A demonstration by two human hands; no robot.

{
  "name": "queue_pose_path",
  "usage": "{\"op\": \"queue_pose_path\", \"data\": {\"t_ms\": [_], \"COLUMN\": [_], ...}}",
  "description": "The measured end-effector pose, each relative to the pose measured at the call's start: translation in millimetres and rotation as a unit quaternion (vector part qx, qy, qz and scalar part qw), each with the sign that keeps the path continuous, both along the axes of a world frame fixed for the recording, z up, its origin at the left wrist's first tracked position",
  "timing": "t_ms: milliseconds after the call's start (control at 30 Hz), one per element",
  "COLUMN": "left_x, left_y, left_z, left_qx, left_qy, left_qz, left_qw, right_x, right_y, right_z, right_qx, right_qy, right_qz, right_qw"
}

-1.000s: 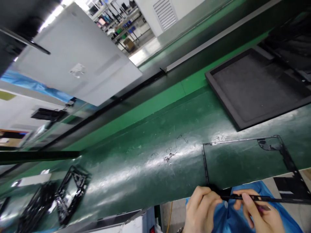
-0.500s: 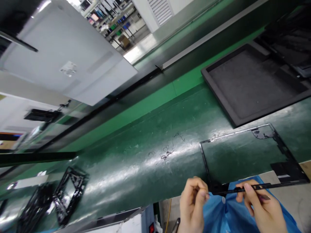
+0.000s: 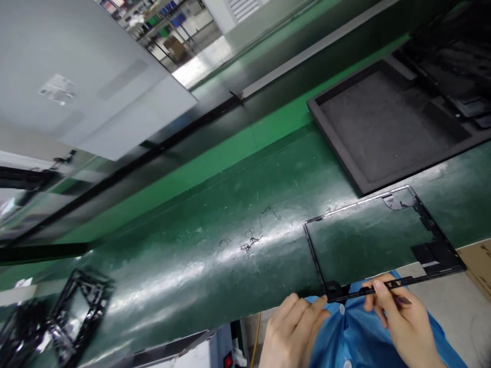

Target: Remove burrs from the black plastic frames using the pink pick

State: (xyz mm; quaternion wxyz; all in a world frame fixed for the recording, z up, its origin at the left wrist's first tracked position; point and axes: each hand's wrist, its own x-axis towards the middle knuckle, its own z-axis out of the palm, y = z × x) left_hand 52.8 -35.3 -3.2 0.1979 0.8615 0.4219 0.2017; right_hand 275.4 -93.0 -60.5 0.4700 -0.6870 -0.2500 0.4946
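A thin black rectangular plastic frame [image 3: 387,240] lies partly on the green conveyor belt [image 3: 215,245], its near edge past the belt's front edge. My right hand [image 3: 399,317] pinches that near edge and also holds a slim dark tool. My left hand [image 3: 293,329] hangs just left of the frame's near left corner, fingers loosely stretched, holding nothing and not touching the frame. Blue fabric [image 3: 360,337] shows below both hands.
A black foam tray [image 3: 383,122] sits on the belt beyond the frame. Black scrap frames [image 3: 69,317] are piled at the lower left. Thin black shavings [image 3: 251,240] lie mid-belt. A large grey panel [image 3: 88,76] hangs at the upper left. A cardboard box [image 3: 479,260] stands at the right edge.
My left hand has let go of the frame's near left corner and dropped away with its fingers opening. The right hand keeps hold of the near edge. The view has shifted.
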Motion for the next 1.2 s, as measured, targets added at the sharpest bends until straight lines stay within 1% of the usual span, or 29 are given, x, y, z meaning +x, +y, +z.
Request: {"op": "queue_pose_path", "data": {"t_ms": [100,167,267,333,367,400,467,533,600,700,733,767,833,900,933,1067,1133,1200], "left_x": [-6.8,-11.5,-14.3,-11.4,-8.5,-5.0,2.1,5.9,3.6,-7.6,-11.2,-14.0,-16.1,-14.0,-12.5,-11.9,-17.9,-27.8], "left_y": [1.3,3.0,2.3,-0.1,-1.7,-3.1,-5.2,-5.3,-3.4,0.6,1.9,3.0,5.1,7.6,9.0,18.3,28.4,44.0], "left_z": [2.5,3.8,2.6,0.7,0.1,-0.2,1.2,5.5,11.8,20.7,22.3,22.9,21.6,18.4,17.0,18.0,21.3,23.5], "left_qx": [-0.007,-0.007,-0.017,-0.037,-0.043,-0.046,-0.049,-0.055,-0.072,-0.100,-0.110,-0.123,-0.151,-0.155,-0.142,-0.074,-0.051,-0.009], "left_qy": [0.052,0.071,0.056,0.037,0.024,0.007,-0.048,-0.100,-0.127,-0.167,-0.188,-0.210,-0.243,-0.247,-0.239,-0.176,-0.146,-0.115], "left_qz": [-0.050,-0.063,-0.064,-0.080,-0.073,-0.050,0.025,0.097,0.134,0.174,0.179,0.172,0.133,0.099,0.097,0.153,0.171,0.183], "left_qw": [0.997,0.995,0.996,0.995,0.996,0.998,0.997,0.989,0.980,0.965,0.959,0.955,0.949,0.951,0.956,0.970,0.973,0.976], "right_x": [0.0,0.0,1.4,2.8,3.4,3.8,4.0,3.6,3.3,3.7,4.0,4.4,4.8,4.8,4.6,5.4,7.8,11.8], "right_y": [-1.2,-1.0,-0.2,0.3,0.6,0.9,1.9,2.7,3.1,2.7,2.6,2.6,3.1,4.2,4.9,9.2,10.7,9.2], "right_z": [-2.1,-2.9,-2.9,-2.3,-1.9,-1.5,-1.0,-0.8,-0.6,-0.4,-0.3,-0.2,0.3,1.5,2.6,8.5,9.3,6.3], "right_qx": [0.003,-0.001,-0.005,-0.009,-0.011,-0.012,-0.012,-0.014,-0.017,-0.025,-0.027,-0.030,-0.032,-0.034,-0.034,-0.034,-0.039,-0.046], "right_qy": [0.014,0.022,0.020,0.015,0.014,0.013,0.011,0.013,0.018,0.019,0.015,0.012,0.006,0.005,0.005,0.000,-0.002,-0.006], "right_qz": [-0.012,-0.014,-0.008,-0.004,-0.004,-0.004,-0.006,-0.009,-0.014,-0.018,-0.017,-0.015,-0.015,-0.019,-0.022,-0.017,-0.010,-0.005], "right_qw": [1.000,1.000,1.000,1.000,1.000,1.000,1.000,1.000,1.000,0.999,0.999,0.999,0.999,0.999,0.999,0.999,0.999,0.999]}}
